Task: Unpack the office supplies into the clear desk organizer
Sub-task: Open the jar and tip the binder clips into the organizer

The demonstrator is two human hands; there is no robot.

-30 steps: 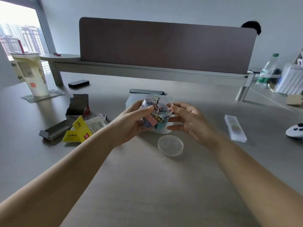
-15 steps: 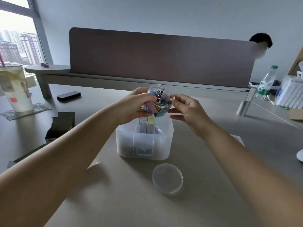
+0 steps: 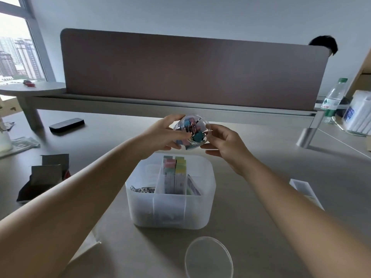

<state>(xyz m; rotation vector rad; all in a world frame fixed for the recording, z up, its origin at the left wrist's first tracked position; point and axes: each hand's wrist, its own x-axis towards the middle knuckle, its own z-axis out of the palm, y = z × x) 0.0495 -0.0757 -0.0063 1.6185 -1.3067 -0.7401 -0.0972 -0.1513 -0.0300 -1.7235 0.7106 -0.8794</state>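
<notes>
Both hands up over the organizer (image 3: 170, 209), which sits on the tabletop (image 3: 261, 227) mid-frame. Left hand (image 3: 160, 135) wraps the clear round jar (image 3: 190, 131) from the left, fingers clamped on its wall. Jar is tipped, mouth toward the camera and slightly down, right above the organizer's far edge. Inside it: coloured binder clips (image 3: 197, 136), teal one at the mouth, pink and blue behind. Right hand (image 3: 224, 145) is at the jar's rim, thumb and forefinger touching the edge, other fingers loosely spread; can't tell if it's pinching a clip or just the rim.

Organizer is frosted, with dividers. Left compartment holds silver paper clips (image 3: 143, 190). Middle compartment has pastel sticky-note pads (image 3: 174, 173) standing upright.

Jar's clear lid (image 3: 208, 257) lies flat on the tabletop, near side of the organizer. Opened dark carton (image 3: 45, 177) to the left, small clear box (image 3: 305, 191) to the right, black flat item (image 3: 67, 125) far left. Water bottle (image 3: 333, 99) at the far right.
</notes>
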